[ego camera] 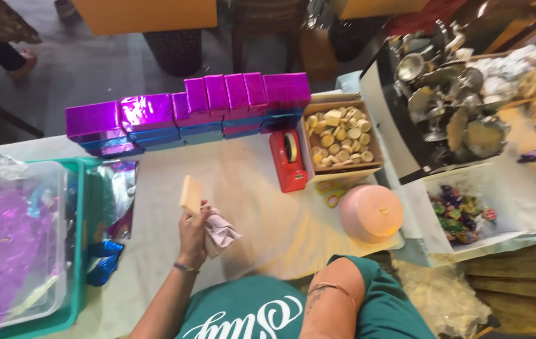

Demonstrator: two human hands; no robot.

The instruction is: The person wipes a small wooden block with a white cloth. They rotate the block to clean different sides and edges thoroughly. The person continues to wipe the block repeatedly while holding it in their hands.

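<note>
**A pale block and a cloth in one hand**

The left hand (194, 231) is raised over the table (249, 207), its fingers closed around a small pale wooden block (191, 194), which stands tilted above the knuckles. A crumpled pinkish cloth (221, 233) is bunched against the same hand, pressed close to the block's lower end, a hold that would let the cloth rub its face. The right hand is out of view; only a bent forearm with a thin bangle (331, 295) shows at the lower edge, so whether its fingers are open or closed cannot be told.

Along the far side of the table, shiny purple boxes (186, 113) stand in a tight row, some stacked on blue ones, kept away from the working area. Just right of them sit a red tape dispenser (287, 160) and an open cardboard box of round pale discs (340, 138). Scissors (331, 191) lie beside a pink round container (371, 212). To the left, a green tray (83, 238) holds a clear tub of purple foil (4, 245). At far right, a white box of wrapped sweets (462, 216) sits below a tray of silver metalware (450, 94)
</note>
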